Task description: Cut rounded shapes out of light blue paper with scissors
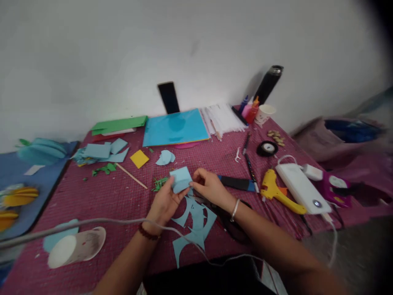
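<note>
A small square of light blue paper [180, 177], seemingly folded or stacked, is held over the middle of the table. My left hand [166, 200] grips it from the left and below, thumb on its face. At its lower right edge, the fingertips of my right hand [211, 187] pinch the paper. Beneath my hands lie light blue paper offcuts [196, 221] with curved cut-outs. Dark-handled scissors [233, 225] rest under my right wrist, partly hidden by it. Cut light blue paper rounds [166, 157] lie just beyond my hands.
A white cable [123, 221] crosses over my left wrist. To the right are a yellow glue gun [272, 188], a white power bank [303, 188] and black tape [267, 148]. A paper cup [76, 246] lies front left. Blue sheets [175, 128] and a leaning phone [168, 97] are behind.
</note>
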The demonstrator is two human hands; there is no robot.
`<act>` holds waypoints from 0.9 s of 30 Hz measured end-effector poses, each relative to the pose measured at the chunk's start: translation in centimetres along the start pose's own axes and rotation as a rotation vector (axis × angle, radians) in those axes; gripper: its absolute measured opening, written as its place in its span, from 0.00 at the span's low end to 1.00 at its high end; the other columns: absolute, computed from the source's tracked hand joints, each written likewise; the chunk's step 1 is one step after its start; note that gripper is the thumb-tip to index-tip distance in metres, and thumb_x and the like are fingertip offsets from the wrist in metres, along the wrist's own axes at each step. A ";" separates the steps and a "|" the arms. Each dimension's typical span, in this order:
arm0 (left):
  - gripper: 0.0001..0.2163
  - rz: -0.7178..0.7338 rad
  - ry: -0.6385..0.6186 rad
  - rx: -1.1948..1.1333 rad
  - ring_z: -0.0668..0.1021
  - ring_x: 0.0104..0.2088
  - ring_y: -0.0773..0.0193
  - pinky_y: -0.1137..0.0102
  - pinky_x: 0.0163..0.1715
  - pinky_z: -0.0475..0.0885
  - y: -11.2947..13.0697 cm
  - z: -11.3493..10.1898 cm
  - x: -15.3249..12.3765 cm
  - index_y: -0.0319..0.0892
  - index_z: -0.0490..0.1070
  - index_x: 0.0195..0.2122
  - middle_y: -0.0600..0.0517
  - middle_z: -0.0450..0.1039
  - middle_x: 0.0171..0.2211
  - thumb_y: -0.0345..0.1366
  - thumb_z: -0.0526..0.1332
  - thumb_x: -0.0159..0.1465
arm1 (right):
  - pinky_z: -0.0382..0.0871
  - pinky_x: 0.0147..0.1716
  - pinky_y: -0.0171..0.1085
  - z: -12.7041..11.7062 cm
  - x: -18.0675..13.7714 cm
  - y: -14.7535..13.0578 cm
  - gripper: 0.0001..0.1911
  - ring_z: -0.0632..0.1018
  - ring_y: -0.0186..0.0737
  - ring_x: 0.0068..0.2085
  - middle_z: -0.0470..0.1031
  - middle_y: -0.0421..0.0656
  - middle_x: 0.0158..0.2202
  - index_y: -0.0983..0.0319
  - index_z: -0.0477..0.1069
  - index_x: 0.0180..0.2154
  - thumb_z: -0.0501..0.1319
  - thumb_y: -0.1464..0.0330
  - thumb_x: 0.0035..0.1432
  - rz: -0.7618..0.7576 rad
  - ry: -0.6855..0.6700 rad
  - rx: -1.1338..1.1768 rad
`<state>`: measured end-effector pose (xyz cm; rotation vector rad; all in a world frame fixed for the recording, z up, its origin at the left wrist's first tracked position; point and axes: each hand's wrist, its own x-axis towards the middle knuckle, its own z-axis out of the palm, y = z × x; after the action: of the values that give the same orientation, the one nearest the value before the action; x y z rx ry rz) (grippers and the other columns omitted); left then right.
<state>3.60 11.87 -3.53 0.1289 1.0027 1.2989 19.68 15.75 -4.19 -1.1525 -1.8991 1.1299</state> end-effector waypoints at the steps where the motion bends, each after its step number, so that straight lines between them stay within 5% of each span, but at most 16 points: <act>1: 0.08 -0.002 0.009 -0.019 0.80 0.33 0.64 0.66 0.38 0.78 0.0 0.0 0.0 0.39 0.74 0.38 0.49 0.79 0.35 0.31 0.56 0.64 | 0.63 0.29 0.34 0.1 -0.1 -0.1 0.06 0.71 0.35 0.29 0.70 0.37 0.27 0.61 0.66 0.33 0.63 0.69 0.53 -0.017 0.023 -0.010; 6: 0.09 -0.024 -0.039 0.002 0.80 0.33 0.65 0.70 0.38 0.77 -0.1 -0.2 -0.3 0.37 0.74 0.36 0.46 0.78 0.35 0.30 0.53 0.65 | 0.65 0.40 0.38 0.1 -0.3 -0.6 0.18 0.73 0.39 0.39 0.70 0.43 0.40 0.58 0.67 0.47 0.59 0.76 0.54 -0.224 -0.066 -0.049; 9: 0.11 0.019 -0.048 0.239 0.80 0.35 0.65 0.70 0.38 0.77 -0.5 0.0 -0.6 0.40 0.73 0.35 0.46 0.77 0.37 0.33 0.50 0.66 | 0.65 0.39 0.37 0.2 -0.2 -0.6 0.08 0.72 0.38 0.38 0.67 0.42 0.36 0.59 0.72 0.39 0.57 0.74 0.58 -0.296 -0.146 -0.053; 12: 0.12 0.073 -0.059 0.501 0.80 0.38 0.60 0.67 0.35 0.78 0.7 0.1 -0.5 0.42 0.71 0.38 0.45 0.77 0.39 0.38 0.49 0.65 | 0.65 0.39 0.38 0.2 0.0 -0.3 0.06 0.71 0.39 0.39 0.68 0.44 0.36 0.60 0.71 0.31 0.57 0.70 0.60 -0.277 -0.062 0.042; 15: 0.12 0.195 0.002 0.690 0.79 0.34 0.61 0.69 0.30 0.76 5.5 -1.1 0.4 0.41 0.70 0.37 0.45 0.76 0.36 0.42 0.52 0.63 | 0.65 0.37 0.37 -0.3 0.2 0.2 0.09 0.72 0.39 0.36 0.70 0.43 0.33 0.60 0.67 0.30 0.55 0.65 0.62 -0.136 0.050 0.178; 21: 0.09 0.345 0.233 1.339 0.67 0.19 0.68 0.73 0.19 0.62 20.8 -7.1 3.8 0.39 0.67 0.22 0.55 0.65 0.17 0.39 0.61 0.54 | 0.63 0.30 0.35 -1.2 0.6 0.9 0.12 0.70 0.36 0.27 0.68 0.38 0.23 0.60 0.64 0.28 0.54 0.60 0.61 0.075 -0.002 0.241; 24: 0.09 0.430 0.360 1.652 0.73 0.28 0.60 0.69 0.27 0.67 26.0 -8.9 6.2 0.39 0.70 0.25 0.49 0.71 0.22 0.39 0.59 0.54 | 0.63 0.30 0.35 -1.2 0.7 1.4 0.13 0.70 0.36 0.27 0.67 0.38 0.23 0.60 0.65 0.27 0.54 0.60 0.61 0.086 -0.021 0.176; 27: 0.10 0.528 0.390 1.901 0.74 0.44 0.53 0.65 0.42 0.67 28.4 -9.5 9.6 0.39 0.73 0.35 0.43 0.76 0.39 0.37 0.57 0.55 | 0.63 0.29 0.35 -1.2 0.8 1.8 0.15 0.69 0.36 0.27 0.66 0.38 0.23 0.60 0.64 0.27 0.54 0.59 0.61 0.115 -0.035 0.131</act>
<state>-24.36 24.98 2.57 1.6909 2.3408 0.3324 20.96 17.32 -5.19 -1.1884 -1.7745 1.3246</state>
